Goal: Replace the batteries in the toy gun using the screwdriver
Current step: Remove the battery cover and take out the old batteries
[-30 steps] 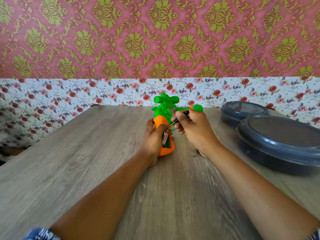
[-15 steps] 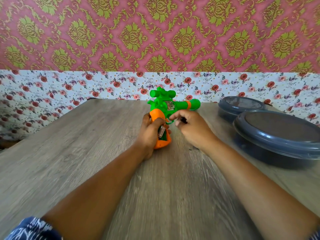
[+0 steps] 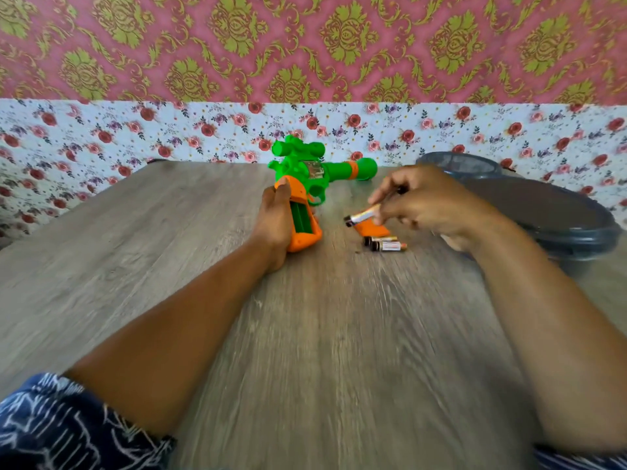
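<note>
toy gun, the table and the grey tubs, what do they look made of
Toy gun: looks like moulded plastic, bright green and orange, slightly glossy with rounded cast shapes. Table: wood grain in grey-brown, matt; whether solid wood or printed laminate is unclear. Grey tubs: probably plastic, dark, smooth, with a soft sheen on the lids.

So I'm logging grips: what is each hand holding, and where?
Left hand grips the toy gun by its orange handle. Right hand pinches a battery at one end, fingers blurred.

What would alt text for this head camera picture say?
At a wooden table, a person's left hand grips a green and orange toy gun with its handle compartment open, while the right hand pinches a battery above two more batteries and an orange cover.
</note>
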`<state>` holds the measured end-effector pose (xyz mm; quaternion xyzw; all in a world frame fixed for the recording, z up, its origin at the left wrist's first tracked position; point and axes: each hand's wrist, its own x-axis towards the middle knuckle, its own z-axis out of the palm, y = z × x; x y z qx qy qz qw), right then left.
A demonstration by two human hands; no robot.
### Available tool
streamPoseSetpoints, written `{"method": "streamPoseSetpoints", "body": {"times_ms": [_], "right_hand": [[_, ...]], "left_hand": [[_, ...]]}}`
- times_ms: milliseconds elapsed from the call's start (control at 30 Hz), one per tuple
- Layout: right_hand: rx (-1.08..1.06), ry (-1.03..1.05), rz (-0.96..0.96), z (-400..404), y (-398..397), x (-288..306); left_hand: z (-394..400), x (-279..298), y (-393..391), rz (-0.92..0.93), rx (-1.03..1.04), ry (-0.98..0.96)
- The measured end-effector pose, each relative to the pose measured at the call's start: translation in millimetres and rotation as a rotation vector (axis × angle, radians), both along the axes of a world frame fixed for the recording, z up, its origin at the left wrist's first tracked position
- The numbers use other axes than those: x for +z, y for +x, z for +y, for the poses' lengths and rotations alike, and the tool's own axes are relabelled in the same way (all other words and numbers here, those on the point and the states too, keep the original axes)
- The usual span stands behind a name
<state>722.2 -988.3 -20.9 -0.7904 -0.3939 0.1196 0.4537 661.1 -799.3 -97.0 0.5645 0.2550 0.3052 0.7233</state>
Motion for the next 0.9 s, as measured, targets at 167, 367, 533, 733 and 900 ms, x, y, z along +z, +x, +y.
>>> {"method": "streamPoseSetpoints", "body": {"times_ms": [167, 367, 533, 733, 900], "right_hand": [[-0.076, -0.188, 0.091, -24, 12, -8], [-0.036, -0.331, 0.103, -23, 16, -16], [-0.071, -0.408, 0.048, -23, 21, -20], [-0.099, -0.514, -0.017, -19, 22, -27], [-0.098, -0.492, -0.117, -16, 21, -28]], "left_hand": [[-2, 2, -3, 0.029, 0.032, 0.101], [-3, 1, -6, 0.107, 0.070, 0.197], [-4, 6, -7, 0.201, 0.176, 0.337], [3, 6, -13, 0.293, 0.235, 0.469], [11, 7, -20, 0.271, 0.228, 0.376]]}}
